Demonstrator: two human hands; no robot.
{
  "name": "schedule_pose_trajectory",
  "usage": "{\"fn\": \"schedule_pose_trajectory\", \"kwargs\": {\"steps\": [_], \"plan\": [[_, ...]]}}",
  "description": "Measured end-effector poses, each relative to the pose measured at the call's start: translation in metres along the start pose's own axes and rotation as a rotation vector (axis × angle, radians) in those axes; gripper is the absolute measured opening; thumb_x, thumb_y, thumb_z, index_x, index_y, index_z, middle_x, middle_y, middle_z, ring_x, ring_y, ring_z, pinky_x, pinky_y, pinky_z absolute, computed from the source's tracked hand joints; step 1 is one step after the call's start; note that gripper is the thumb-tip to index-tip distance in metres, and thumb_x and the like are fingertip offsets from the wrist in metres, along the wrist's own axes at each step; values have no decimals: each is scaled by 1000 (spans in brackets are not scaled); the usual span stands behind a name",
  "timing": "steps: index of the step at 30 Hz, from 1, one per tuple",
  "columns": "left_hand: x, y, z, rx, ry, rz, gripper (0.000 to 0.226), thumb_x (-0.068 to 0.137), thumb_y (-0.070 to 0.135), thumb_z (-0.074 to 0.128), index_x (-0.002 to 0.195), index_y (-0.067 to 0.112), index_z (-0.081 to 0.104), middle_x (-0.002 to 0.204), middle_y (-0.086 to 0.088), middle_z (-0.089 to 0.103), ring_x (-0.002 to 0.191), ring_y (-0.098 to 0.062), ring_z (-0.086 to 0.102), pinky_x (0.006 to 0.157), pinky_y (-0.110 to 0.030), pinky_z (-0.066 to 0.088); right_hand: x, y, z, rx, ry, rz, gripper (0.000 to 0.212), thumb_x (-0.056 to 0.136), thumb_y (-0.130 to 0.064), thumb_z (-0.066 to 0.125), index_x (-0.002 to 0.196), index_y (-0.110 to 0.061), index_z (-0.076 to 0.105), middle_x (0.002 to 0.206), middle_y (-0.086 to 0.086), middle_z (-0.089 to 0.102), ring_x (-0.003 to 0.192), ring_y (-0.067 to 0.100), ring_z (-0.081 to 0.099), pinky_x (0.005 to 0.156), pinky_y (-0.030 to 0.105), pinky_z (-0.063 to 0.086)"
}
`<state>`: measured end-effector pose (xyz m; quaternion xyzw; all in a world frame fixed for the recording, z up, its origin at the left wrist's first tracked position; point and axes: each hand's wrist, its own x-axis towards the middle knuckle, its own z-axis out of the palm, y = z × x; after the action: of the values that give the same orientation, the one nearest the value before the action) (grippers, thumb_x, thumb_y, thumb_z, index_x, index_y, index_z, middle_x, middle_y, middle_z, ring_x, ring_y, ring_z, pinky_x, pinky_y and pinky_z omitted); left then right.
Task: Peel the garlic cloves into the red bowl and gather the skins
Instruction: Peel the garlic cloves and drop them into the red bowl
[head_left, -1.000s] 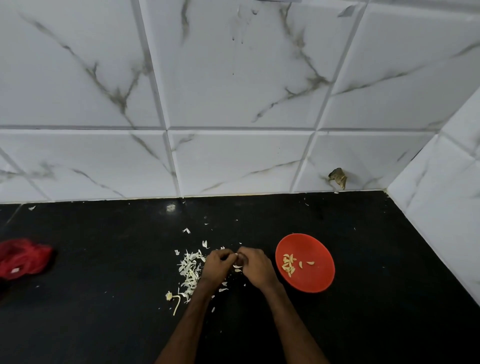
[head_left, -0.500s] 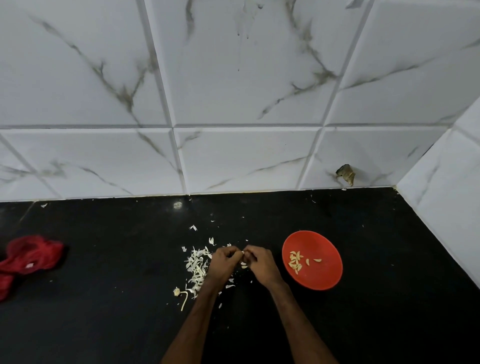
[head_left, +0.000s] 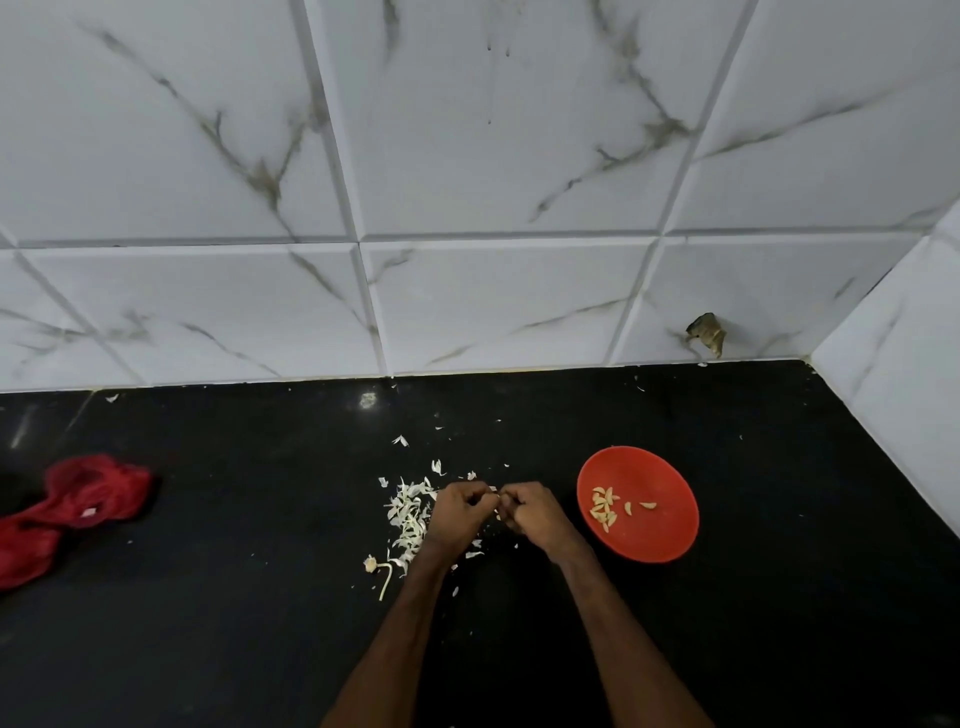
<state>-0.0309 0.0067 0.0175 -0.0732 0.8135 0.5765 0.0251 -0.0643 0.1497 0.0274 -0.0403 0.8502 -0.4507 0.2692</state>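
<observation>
- Two bare forearms are reaching up from the bottom edge over the black worktop (head_left: 218, 639), drawing together toward the middle
- The left hand (head_left: 461, 512) and the right hand (head_left: 536, 515) are meeting knuckle to knuckle, both clenched, with fingers curling inward and fingertips pressing at the same spot
- Between those fingertips they are pinching a small pale garlic clove (head_left: 497, 513) – only a sliver of it is showing, so its state of peeling cannot be told
- Just left of the left hand, a loose heap of white skins (head_left: 409, 514) is lying on the worktop, with stray flakes scattering beyond it and under the wrists
- At the near left edge of that heap, a garlic stem (head_left: 378, 569) with its dry root end is lying apart from the rest
- Just right of the right hand, the red bowl (head_left: 662, 540) is sitting upright on the worktop, close to the hand but not touching it
- Inside the bowl, a small cluster of peeled cloves (head_left: 604, 508) is resting toward its left side, with two more lying a little to the right
- Far off to the left, a crumpled red cloth (head_left: 78, 499) is lying well apart from everything else
- Behind it all, a white marble-veined tiled wall (head_left: 493, 156) is rising from the back of the worktop – a small brown patch (head_left: 706, 332) is showing on it near the right corner
</observation>
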Motion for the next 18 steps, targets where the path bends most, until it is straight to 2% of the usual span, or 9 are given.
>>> {"fn": "schedule_pose_trajectory", "kwargs": {"steps": [4,7,11,15,18], "plan": [[0,1,-1,-1,-18,9,42,85,6,63,50,27,51,50,13,41,52,-6,34,48,-20,26,-8,-9,-6,31,-43,48,26,90,4,42,76,-6,62,55,-6,51,49,3,45,47,16,34],[-1,-2,-1,-4,-19,-5,45,86,5,60,48,29,52,50,14,42,51,-4,35,49,-20,28,-12,-14,-10,28,-74,57,29,96,-2,41,74,-11,56,57,-4,49,44,2,40,40,14,28],[3,-4,-3,-113,-35,-79,33,92,2,54,59,9,56,58,-4,50,55,-11,42,53,-25,34,-10,-24,-17,-64,-112,30,33,105,-17,44,76,-17,59,64,-3,54,46,2,43,43,17,31],[7,0,-3,-185,-55,-87,34,86,21,49,59,2,57,56,-6,52,54,-15,43,51,-25,33,-8,-28,-23,-73,-115,22,32,104,-19,48,76,-19,64,65,-3,57,47,3,44,45,19,32],[9,1,-3,-200,-67,-75,35,85,26,47,56,10,59,53,-2,54,52,-14,43,50,-24,34,-9,-29,-26,-34,-123,35,29,104,-19,48,80,-21,66,66,-3,58,44,0,45,45,17,33]]}}
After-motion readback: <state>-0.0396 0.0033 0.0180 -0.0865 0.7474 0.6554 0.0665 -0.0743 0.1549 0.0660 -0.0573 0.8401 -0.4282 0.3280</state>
